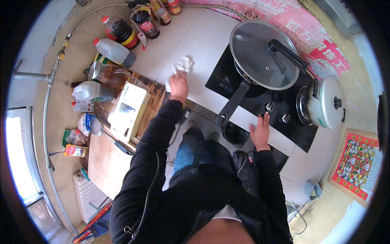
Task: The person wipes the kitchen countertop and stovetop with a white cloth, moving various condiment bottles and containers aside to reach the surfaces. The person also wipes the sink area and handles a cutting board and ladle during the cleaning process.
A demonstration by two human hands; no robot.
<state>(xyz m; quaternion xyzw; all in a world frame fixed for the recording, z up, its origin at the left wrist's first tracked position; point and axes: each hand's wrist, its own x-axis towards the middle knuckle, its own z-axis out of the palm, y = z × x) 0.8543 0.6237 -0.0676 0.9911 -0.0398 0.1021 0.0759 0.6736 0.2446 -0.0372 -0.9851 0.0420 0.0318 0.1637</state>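
My left hand (179,86) presses a crumpled white cloth (183,64) onto the white tiled countertop (195,39), left of the black cooktop (224,68). Part of the cloth shows beyond the fingers and part beside the palm. My right hand (260,131) rests with spread fingers at the cooktop's front edge, just below a control knob (269,106), and holds nothing. Behind it, a pan with a glass lid (259,55) stands on the cooktop, its black handle (234,102) pointing towards me. A lidded metal pot (326,102) stands at the right.
Sauce bottles (146,23) and plastic jugs (112,52) line the back left. A plastic container (129,108) lies on the wooden surface at left, near a ladle (97,126) and a wooden board (106,164). A black bin (234,135) stands below the counter edge.
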